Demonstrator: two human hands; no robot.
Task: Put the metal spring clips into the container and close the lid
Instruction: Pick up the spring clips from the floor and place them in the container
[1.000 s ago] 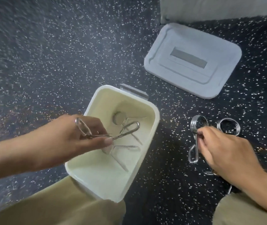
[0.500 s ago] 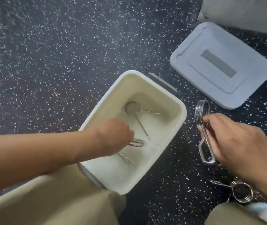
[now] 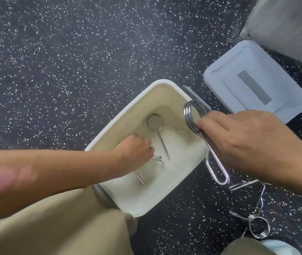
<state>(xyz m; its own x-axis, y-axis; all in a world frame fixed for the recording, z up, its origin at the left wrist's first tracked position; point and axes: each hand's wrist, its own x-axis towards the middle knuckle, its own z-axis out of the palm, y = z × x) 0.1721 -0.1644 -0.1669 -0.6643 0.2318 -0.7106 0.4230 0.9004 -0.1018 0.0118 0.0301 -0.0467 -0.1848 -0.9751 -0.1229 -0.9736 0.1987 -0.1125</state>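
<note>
A cream plastic container (image 3: 124,115) stands open on the speckled floor between my knees. My left hand (image 3: 135,150) is down inside it, fingers closed on a metal spring clip (image 3: 156,159) that rests on the bottom. Another spring clip (image 3: 155,122) lies loose farther back in the container. My right hand (image 3: 247,142) grips a third spring clip (image 3: 192,115) in the air over the container's right rim, its coil up and its handles hanging down. One more clip (image 3: 256,225) lies on the floor at the lower right. The grey lid (image 3: 256,80) lies flat to the upper right.
My tan trouser legs (image 3: 64,221) fill the lower left, one knee pressed against the container's near corner. A pale grey block (image 3: 284,28) stands at the top right behind the lid. Dark speckled floor (image 3: 64,61) stretches to the left and back.
My left hand went down into the container with its clip. My right hand lifted a clip off the floor and carried it left, over the container's right rim.
</note>
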